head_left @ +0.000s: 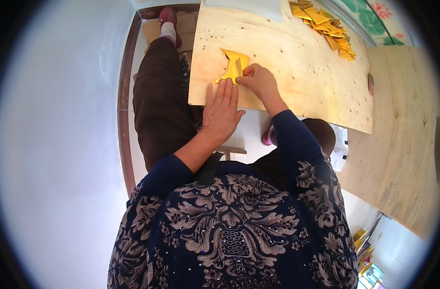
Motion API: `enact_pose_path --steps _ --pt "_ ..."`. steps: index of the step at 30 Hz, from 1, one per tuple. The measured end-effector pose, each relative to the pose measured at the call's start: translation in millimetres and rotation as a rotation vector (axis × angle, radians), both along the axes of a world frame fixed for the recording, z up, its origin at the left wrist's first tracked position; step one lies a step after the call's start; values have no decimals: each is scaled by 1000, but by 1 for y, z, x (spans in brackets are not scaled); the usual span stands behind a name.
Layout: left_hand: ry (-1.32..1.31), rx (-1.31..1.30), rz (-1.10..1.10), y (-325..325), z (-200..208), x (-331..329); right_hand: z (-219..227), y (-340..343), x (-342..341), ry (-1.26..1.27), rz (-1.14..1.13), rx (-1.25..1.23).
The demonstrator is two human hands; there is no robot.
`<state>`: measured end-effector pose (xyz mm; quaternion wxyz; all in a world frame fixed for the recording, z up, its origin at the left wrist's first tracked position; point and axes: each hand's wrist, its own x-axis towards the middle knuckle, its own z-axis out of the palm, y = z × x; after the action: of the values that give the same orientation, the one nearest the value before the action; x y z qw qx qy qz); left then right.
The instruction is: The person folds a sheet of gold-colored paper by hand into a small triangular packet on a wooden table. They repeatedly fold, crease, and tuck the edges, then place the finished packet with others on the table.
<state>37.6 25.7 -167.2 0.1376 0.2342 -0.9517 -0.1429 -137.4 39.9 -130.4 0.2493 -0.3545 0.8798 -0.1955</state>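
A partly folded sheet of gold foil paper (233, 63) lies near the left front corner of the wooden board (287, 58). My left hand (222, 107) rests flat on the board's front edge, its fingers stretched out and their tips pressing the near edge of the paper. With thumb and fingers, my right hand (257, 81) pinches the paper's right side, where a flap stands up and shows a duller inner face. The fingertips of the right hand cover part of that fold.
Folded gold paper pieces (326, 29) are heaped at the board's far right. A pale sheet (249, 7) lies at the far edge, and a small reddish object (370, 84) sits at the right edge. Another wooden panel (398, 125) stands to the right. A white wall (61, 120) rises at left.
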Motion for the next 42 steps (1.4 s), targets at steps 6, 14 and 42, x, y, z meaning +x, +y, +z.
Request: enact_pose_path --steps 6,14,42 --pt "22 4 -6 -6 2 3 4 -2 3 28 4 13" --pt "283 104 160 -45 12 8 3 2 2 11 32 -14" --pt "101 -154 -67 -31 20 -4 2 -7 7 159 38 96"
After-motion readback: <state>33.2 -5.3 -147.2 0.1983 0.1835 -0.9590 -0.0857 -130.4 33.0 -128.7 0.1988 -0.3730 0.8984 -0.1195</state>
